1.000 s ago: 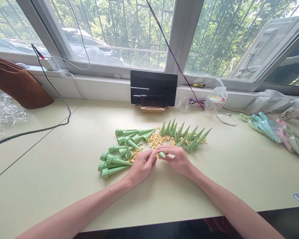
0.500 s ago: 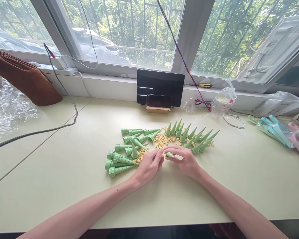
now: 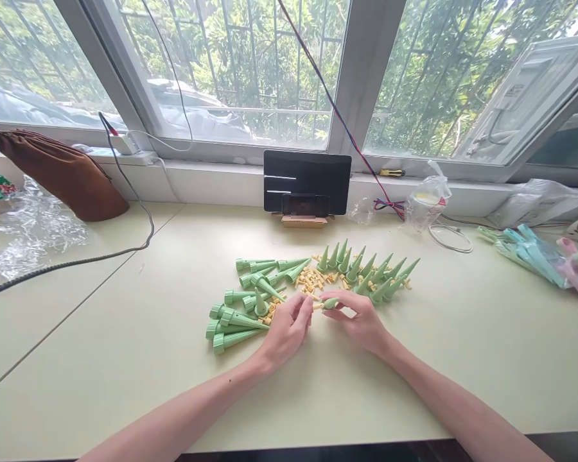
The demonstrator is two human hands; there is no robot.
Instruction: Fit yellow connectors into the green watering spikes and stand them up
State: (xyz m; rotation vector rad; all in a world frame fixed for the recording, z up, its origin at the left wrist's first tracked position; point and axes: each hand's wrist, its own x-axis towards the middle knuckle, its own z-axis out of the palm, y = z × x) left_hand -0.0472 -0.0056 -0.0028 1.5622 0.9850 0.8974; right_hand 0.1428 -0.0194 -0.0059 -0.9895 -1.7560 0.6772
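My right hand grips a green plastic spike between thumb and fingers, its tip pointing right. A small yellow plastic piece shows between that spike and my left hand, whose thumb and fingers are pinched on its near end. Whether the piece sits in the spike I cannot tell. Beyond my hands lies a pile of similar yellow pieces. Long green spikes with ribbed caps lie on their sides at the left. Several shorter green cones stand on their wide ends at the right.
A black tablet leans near the window with a phone on a cardboard stand before it. Left are a brown bag, clear plastic wrap and a dark cable. Bagged pastel items lie far right.
The view has tilted up slightly, so the table sits lower in it. My hands are a little farther apart, and more of the yellow piece shows between them.
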